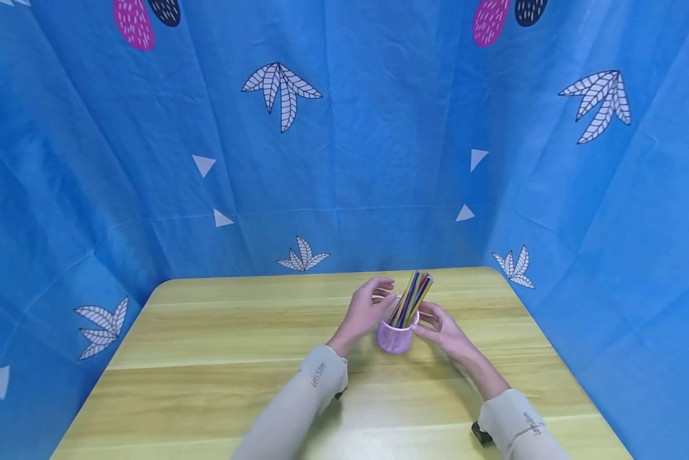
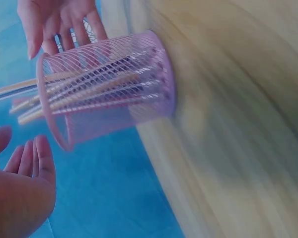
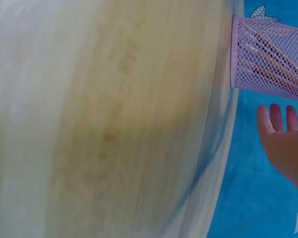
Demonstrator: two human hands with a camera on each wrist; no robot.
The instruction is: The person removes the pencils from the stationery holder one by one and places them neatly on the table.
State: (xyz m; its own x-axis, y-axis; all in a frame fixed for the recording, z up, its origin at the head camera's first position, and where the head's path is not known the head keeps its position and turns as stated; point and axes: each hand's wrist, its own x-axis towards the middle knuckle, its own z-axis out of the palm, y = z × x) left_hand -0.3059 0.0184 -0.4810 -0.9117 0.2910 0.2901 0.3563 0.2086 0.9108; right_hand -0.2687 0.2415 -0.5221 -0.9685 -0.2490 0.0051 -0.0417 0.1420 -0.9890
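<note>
A pink mesh pen holder (image 1: 394, 340) stands upright on the wooden table, filled with several thin pencil-like sticks (image 1: 418, 295) in yellow, dark blue and red. At its left side is my left hand (image 1: 369, 308), fingers gently bent near the rim; the left wrist view shows this hand (image 2: 22, 198) apart from the mesh. My right hand (image 1: 447, 333) is at the opposite side, thumb and fingers spread around the rim without closing on it. In the right wrist view, the right hand's (image 3: 290, 148) relaxed fingers are close beside the holder (image 3: 265, 57).
The pale wooden table (image 1: 224, 332) extends to the left and toward the front. A blue patterned curtain (image 1: 379, 160) hangs behind the table and along both sides. Dark bands show under both sleeves (image 1: 321, 377).
</note>
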